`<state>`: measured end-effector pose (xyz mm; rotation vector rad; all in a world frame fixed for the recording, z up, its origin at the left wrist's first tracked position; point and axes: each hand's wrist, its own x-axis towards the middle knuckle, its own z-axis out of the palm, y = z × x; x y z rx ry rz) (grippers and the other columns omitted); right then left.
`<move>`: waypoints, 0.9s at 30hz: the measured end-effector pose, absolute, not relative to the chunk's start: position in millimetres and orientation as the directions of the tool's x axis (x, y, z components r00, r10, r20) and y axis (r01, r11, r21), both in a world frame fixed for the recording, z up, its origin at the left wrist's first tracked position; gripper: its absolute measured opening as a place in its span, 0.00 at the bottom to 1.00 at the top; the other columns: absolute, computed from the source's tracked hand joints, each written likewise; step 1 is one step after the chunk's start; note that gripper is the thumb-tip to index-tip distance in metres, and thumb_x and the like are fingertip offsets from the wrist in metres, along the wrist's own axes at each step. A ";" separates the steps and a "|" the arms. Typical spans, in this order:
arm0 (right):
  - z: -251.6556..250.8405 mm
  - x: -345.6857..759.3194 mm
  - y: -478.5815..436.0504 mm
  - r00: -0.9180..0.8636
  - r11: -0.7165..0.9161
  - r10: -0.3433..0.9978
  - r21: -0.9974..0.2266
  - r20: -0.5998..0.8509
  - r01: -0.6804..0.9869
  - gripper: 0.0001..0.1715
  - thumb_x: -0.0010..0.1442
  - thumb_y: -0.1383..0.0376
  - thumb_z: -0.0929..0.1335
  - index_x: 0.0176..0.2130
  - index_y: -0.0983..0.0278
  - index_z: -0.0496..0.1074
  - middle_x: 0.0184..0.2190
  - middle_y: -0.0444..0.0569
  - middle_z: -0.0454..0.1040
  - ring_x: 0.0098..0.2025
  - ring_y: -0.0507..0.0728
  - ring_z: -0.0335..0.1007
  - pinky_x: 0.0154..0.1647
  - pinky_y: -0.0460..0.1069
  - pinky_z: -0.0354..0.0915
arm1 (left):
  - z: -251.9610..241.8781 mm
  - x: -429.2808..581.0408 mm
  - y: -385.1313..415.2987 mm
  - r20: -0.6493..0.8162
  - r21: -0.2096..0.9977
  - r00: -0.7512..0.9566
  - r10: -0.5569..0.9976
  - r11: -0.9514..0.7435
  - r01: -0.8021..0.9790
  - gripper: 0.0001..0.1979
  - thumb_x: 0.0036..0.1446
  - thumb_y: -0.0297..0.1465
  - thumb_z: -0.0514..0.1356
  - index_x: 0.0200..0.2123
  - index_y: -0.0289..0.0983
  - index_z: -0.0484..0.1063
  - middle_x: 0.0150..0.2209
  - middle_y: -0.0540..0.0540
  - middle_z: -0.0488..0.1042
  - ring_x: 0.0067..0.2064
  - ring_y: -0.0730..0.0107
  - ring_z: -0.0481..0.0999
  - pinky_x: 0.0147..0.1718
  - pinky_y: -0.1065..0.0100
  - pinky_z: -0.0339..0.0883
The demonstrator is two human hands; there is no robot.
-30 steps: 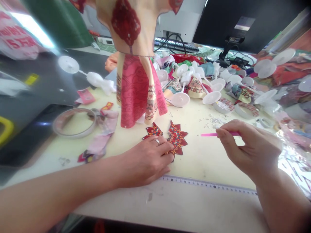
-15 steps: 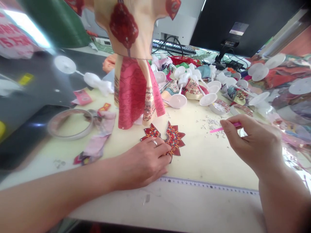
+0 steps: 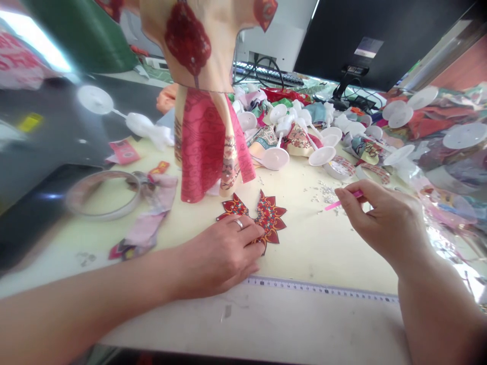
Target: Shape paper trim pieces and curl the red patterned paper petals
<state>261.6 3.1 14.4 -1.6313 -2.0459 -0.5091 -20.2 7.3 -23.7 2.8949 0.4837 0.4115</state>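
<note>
My left hand (image 3: 218, 253), a ring on one finger, lies with bent fingers on a red patterned collar (image 3: 271, 218) with pointed petal edges and an open ring shape. The fingers press it against the table and cover its lower left part. In my right hand (image 3: 384, 228), thumb and fingers pinch a thin pink picker pen (image 3: 333, 205). Its tip points down and left, at the near edge of scattered tiny shiny rhinestones (image 3: 326, 191). Whether a stone sits on the tip is too small to tell. Behind the collar stands a doll dress (image 3: 203, 147) with a pink skirt.
A tape measure strip (image 3: 297, 286) runs along the near table edge. Tape rolls (image 3: 102, 218) lie at left and right (image 3: 340, 167). White doll stands (image 3: 276, 158) and fabric pieces pile up behind. A monitor (image 3: 376, 40) stands at the back; a dark phone-like slab (image 3: 49, 208) lies at left.
My right hand has moved slightly left with the picker pen, its tip now at the near left side of the rhinestones. My left hand stays on the collar. The whole view has shifted a little.
</note>
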 end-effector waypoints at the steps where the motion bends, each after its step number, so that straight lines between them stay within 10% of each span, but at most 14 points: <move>1: 14.2 261.6 3.1 -0.186 0.229 0.798 -0.004 0.573 0.973 0.11 0.58 0.61 0.66 0.26 0.63 0.68 0.16 0.41 0.66 0.16 0.48 0.56 0.19 0.45 0.52 | -23.7 -20.1 7.3 0.239 0.218 0.910 0.338 -0.932 0.288 0.11 0.62 0.30 0.51 0.42 0.32 0.70 0.41 0.41 0.71 0.47 0.58 0.68 0.47 0.56 0.64; 27: 14.8 258.5 1.5 -0.221 0.297 0.780 -0.036 0.586 0.954 0.12 0.59 0.61 0.66 0.27 0.63 0.68 0.16 0.41 0.65 0.15 0.48 0.55 0.19 0.46 0.52 | -25.0 -21.0 7.5 0.216 0.241 0.908 0.358 -0.921 0.305 0.12 0.63 0.31 0.50 0.43 0.33 0.69 0.44 0.40 0.70 0.48 0.57 0.66 0.47 0.55 0.64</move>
